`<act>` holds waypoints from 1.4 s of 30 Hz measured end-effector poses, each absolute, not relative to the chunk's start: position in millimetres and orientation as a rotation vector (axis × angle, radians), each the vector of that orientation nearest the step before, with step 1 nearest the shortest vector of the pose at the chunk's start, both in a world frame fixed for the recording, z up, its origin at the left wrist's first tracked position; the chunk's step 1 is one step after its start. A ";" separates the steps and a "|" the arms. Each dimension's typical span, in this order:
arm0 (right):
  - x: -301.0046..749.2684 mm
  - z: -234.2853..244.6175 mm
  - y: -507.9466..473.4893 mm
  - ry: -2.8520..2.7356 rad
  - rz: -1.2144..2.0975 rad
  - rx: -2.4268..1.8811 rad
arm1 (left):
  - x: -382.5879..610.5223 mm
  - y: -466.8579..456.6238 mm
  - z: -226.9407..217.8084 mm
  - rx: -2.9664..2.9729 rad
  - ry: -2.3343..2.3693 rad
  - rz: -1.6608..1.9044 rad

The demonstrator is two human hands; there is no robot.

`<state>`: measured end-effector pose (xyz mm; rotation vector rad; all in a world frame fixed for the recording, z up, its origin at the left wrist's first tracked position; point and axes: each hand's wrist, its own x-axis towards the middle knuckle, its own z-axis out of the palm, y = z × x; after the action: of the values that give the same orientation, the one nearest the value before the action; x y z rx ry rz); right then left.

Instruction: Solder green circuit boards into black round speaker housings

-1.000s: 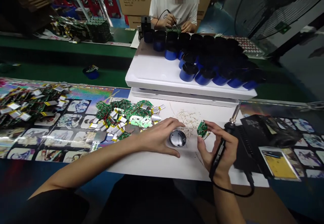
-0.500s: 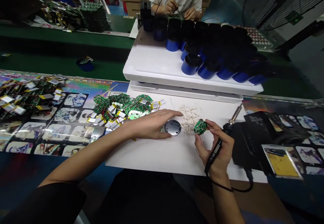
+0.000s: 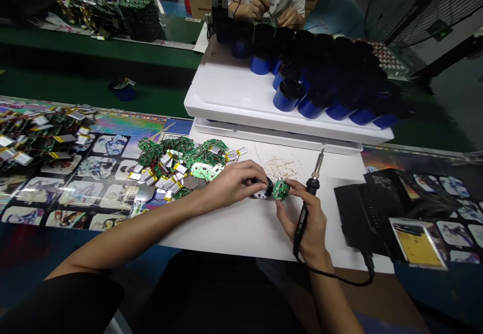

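Note:
My left hand (image 3: 241, 183) reaches over a round black-rimmed part (image 3: 263, 193) on the white board. Thumb and fingers are pinched together at its rim; what lies between them is too small to make out. My right hand (image 3: 307, 218) holds a small green circuit board (image 3: 281, 189) between thumb and fingertips, close to the right side of the round part. The same hand also carries a soldering iron (image 3: 302, 223), its metal tip pointing up and away from me and its cable hanging below.
Green circuit boards with silver batteries (image 3: 177, 165) lie left of my hands; another heap (image 3: 45, 133) lies farther left. Blue cups (image 3: 289, 96) stand on a white foam tray (image 3: 234, 100) ahead. A black soldering station (image 3: 362, 218) sits right. A co-worker (image 3: 267, 2) works opposite.
My right hand has moved left with the circuit board and soldering iron, up to the round part. My left fingers, spread around that part before, have closed into a pinch over it.

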<state>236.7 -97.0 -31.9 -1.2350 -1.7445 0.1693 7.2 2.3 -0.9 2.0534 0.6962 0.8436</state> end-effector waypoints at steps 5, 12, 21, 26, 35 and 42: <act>222.6 -27.6 -94.7 -1.902 0.198 -1.156 | 5.8 3.7 -2.3 1.608 0.784 0.681; 217.8 -29.1 -87.3 -1.981 0.140 -1.119 | 6.5 0.6 -1.9 1.504 0.800 0.686; 216.3 -18.1 -87.8 -1.904 0.199 -1.117 | 5.0 -0.3 3.2 1.789 0.770 0.793; 207.1 -11.1 -80.2 -1.674 0.279 -1.099 | 3.5 -1.3 2.3 1.896 0.719 0.801; 197.9 -15.3 -74.2 -1.575 0.342 -1.110 | 2.3 -1.5 1.6 1.872 0.669 0.832; 197.7 -21.0 -77.1 -1.608 0.317 -1.154 | 4.9 -3.7 5.9 1.755 0.777 0.804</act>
<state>197.7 -77.1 -21.0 -1.1544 -1.6084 0.3167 4.9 -3.7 5.9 1.7551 0.7769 0.8036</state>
